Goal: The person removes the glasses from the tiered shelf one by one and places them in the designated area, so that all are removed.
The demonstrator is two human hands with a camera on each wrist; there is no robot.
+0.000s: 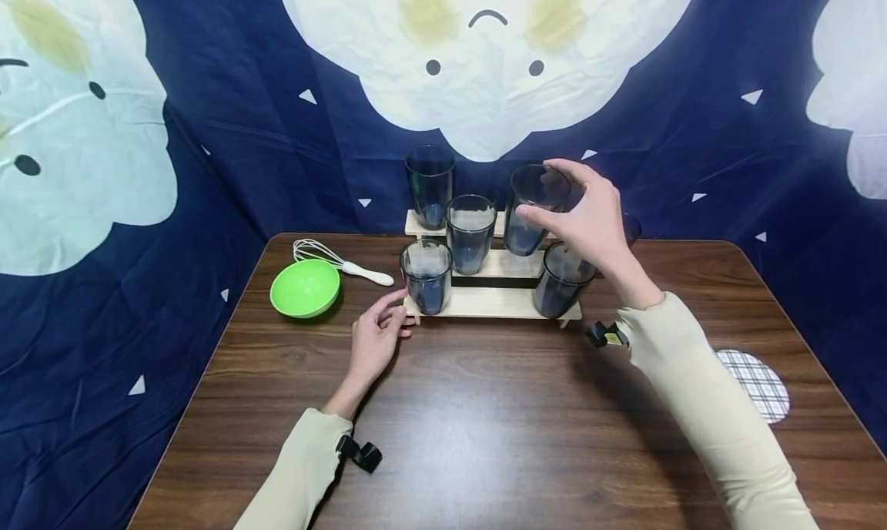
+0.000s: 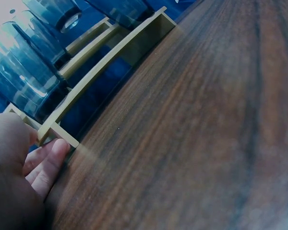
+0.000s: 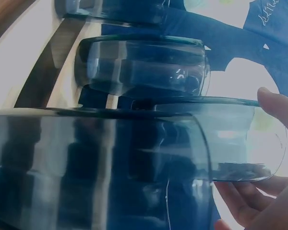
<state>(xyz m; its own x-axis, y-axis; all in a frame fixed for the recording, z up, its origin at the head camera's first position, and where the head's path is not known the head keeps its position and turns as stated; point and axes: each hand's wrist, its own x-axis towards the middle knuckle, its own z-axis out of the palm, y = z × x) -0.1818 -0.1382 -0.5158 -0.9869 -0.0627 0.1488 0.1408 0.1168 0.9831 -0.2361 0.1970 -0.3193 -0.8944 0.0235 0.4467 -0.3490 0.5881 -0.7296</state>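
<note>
A three-tier wooden rack stands on the table with dark clear glasses on it. My right hand grips a glass by its upper part, thumb on the near side and fingers round the far side. That glass overlaps the middle tier's right part in the head view. My left hand holds the left end of the rack's front tier, fingertips at its leg. Close by stand a front left glass, a front right glass, a middle left glass and a back left glass.
Another glass shows partly behind my right wrist. Left of the rack are a green bowl and a white whisk. A checked round mat lies by my right sleeve. Blue printed cloth hangs behind the table.
</note>
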